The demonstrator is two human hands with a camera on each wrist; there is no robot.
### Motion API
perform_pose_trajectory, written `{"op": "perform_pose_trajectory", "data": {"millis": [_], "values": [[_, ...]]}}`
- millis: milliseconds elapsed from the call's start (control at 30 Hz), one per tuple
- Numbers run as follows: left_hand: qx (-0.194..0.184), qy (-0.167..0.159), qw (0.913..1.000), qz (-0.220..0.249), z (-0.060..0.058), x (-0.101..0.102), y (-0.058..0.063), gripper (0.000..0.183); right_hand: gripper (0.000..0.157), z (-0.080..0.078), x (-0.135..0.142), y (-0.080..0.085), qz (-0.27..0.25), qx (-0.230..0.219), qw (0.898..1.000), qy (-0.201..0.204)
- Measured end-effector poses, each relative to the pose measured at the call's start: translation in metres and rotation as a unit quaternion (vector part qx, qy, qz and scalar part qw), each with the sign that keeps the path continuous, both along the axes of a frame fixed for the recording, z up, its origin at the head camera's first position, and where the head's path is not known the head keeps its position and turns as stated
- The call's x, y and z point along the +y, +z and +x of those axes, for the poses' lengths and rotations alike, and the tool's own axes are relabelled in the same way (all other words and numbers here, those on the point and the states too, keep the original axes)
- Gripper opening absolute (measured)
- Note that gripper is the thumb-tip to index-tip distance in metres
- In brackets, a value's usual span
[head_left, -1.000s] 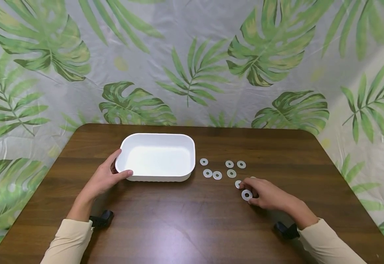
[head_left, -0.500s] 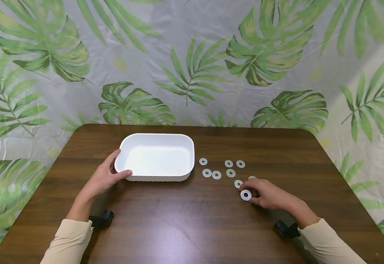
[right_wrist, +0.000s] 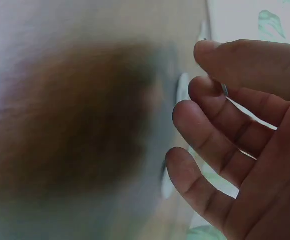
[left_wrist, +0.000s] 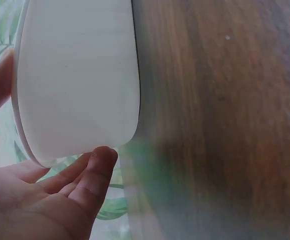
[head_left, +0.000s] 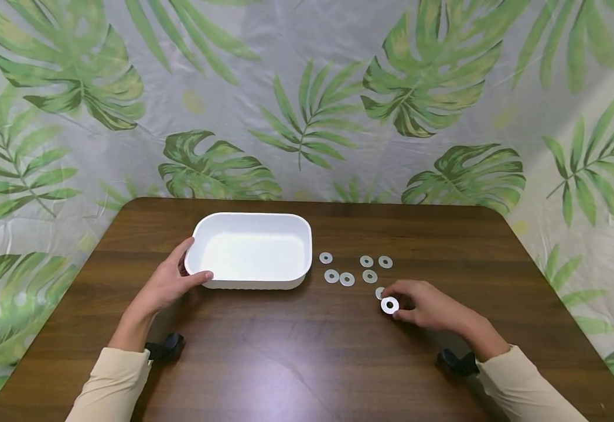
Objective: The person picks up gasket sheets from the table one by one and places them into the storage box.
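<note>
A white plastic tub (head_left: 256,285) stands on the table, and my left hand (head_left: 167,284) grips its left end. The thumb lies along the near rim, with the other fingers around the end wall; in the left wrist view, fingertips (left_wrist: 102,156) press against the tub. My right hand (head_left: 428,305) pinches a flat metal washer (head_left: 384,306) between thumb and fingers, its face tilted toward the head camera. In the right wrist view that washer shows only as a thin edge (right_wrist: 225,90). Another washer (head_left: 378,291) lies just behind, partly covered by the held one.
Several more washers (head_left: 343,281) lie flat between the tub and my right hand. The wooden table (head_left: 286,363) reaches back to a leaf-patterned cloth (head_left: 307,111). Each wrist carries a black strap-on camera (head_left: 166,348).
My right hand has raised the washer slightly and shifted it a little left and away from me. A washer behind the hand is now hidden by it. The left hand stays at the tub.
</note>
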State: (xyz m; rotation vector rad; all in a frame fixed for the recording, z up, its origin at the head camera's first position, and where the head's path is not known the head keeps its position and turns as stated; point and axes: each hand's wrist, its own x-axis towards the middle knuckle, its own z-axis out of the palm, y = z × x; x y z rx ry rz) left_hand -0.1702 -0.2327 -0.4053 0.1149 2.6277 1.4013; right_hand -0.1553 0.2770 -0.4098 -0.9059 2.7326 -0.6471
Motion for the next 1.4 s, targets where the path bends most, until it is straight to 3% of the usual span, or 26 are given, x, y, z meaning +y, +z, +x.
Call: {"op": "perform_pose_trajectory", "data": {"millis": [333,567,800,1100,1400], "values": [[0.003,-0.006,0.9999,0.014,0.002,0.001,0.000,0.100,0.036,-0.012,-0.026,0.020,-0.067,0.029,0.997,0.017],[0.001,-0.005,0.9997,0.026,0.002,0.001,0.002,0.099,0.037,-0.035,-0.057,0.036,-0.128,0.058,0.990,0.027],[0.016,-0.021,0.9991,0.033,0.002,0.000,0.000,0.097,0.038,-0.056,-0.084,0.053,-0.151,0.026,0.988,0.026],[0.023,-0.018,0.9994,0.021,0.003,0.000,0.001,0.096,0.038,-0.072,-0.112,0.069,-0.166,-0.006,0.986,0.030],[0.021,-0.028,0.9994,0.002,0.002,-0.003,0.001,0.098,0.038,-0.087,-0.135,0.078,-0.145,-0.047,0.987,0.039]]}}
